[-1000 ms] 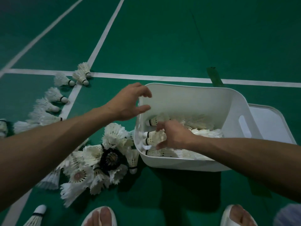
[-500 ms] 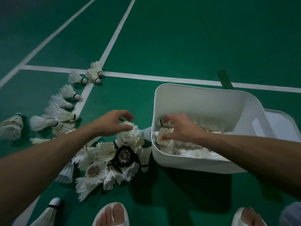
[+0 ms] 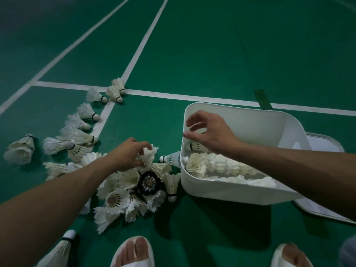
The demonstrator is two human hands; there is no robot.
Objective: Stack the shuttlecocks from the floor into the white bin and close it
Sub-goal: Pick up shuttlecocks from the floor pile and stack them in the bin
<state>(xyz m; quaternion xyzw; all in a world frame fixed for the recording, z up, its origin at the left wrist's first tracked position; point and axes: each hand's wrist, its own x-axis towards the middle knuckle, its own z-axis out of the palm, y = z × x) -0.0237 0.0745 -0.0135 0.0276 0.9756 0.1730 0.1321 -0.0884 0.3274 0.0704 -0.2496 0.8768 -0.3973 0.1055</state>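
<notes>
Shuttlecocks of white feather, each with a rounded pale cork tip and a dark band, are strewn over the green court floor at the left. Some are laid in a loose curved row along a painted white line, and more are heaped in a pile just beside the bin. They are judged to be very light and fragile. The flared feather skirts look stiff yet brittle and would be crushed or frayed by a hard squeeze, so each is best taken lightly at the cork or low on the skirt and nested cork-first into another. The left hand is lowered onto the top of the pile, its grip closed in a pinch of thumb and fingers on the skirt of one shuttlecock. A black-skirted shuttlecock is seen mouth-up in the heap. To the right, the white plastic bin, smooth, matt and round-cornered, is set on the floor, and rows of nested shuttlecocks are laid on their sides within it. The right hand is held over the bin's left rim, its grip open, fingers spread and nothing held. The flat white lid is seen at the far right, under or behind the bin; which cannot be told. The bin is not yet closed.
</notes>
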